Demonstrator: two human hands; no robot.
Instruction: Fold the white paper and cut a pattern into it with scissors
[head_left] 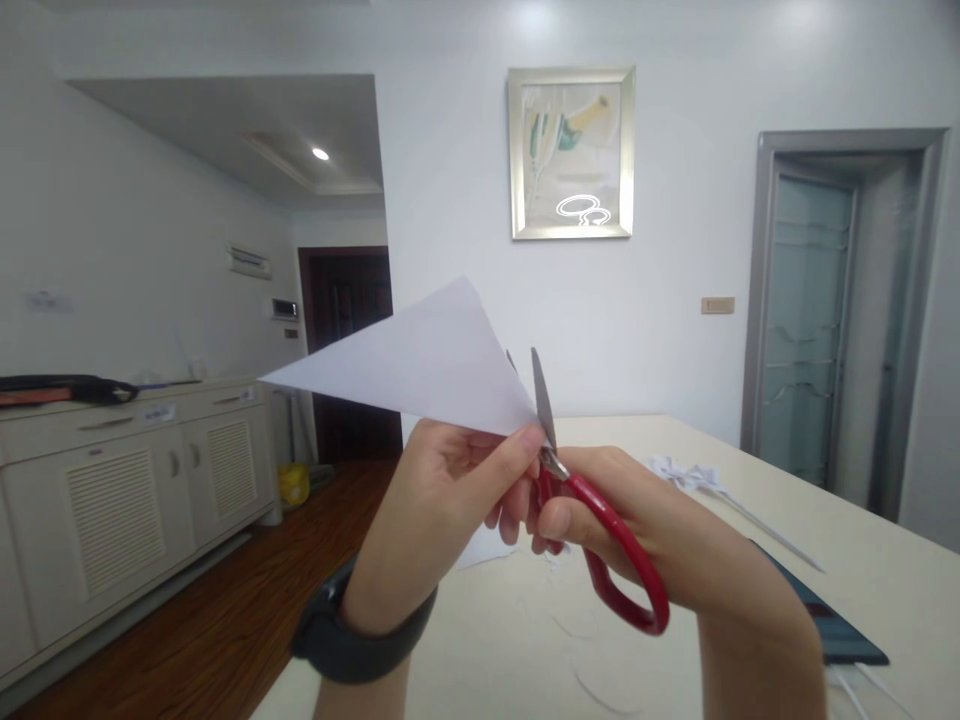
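Note:
My left hand [450,480] is raised in front of me and pinches the right corner of a folded white paper triangle [420,360], whose long point reaches out to the left. My right hand [622,510] grips red-handled scissors [600,540]. Their metal blades stand slightly apart and point upward, right beside the paper's pinched corner. A dark band wraps my left wrist.
Below my hands lies a cream table [525,640] with white paper scraps [697,480] and a dark flat device [832,620] at the right. A white sideboard [127,490] stands at left on the wooden floor. A framed picture [571,152] hangs on the far wall.

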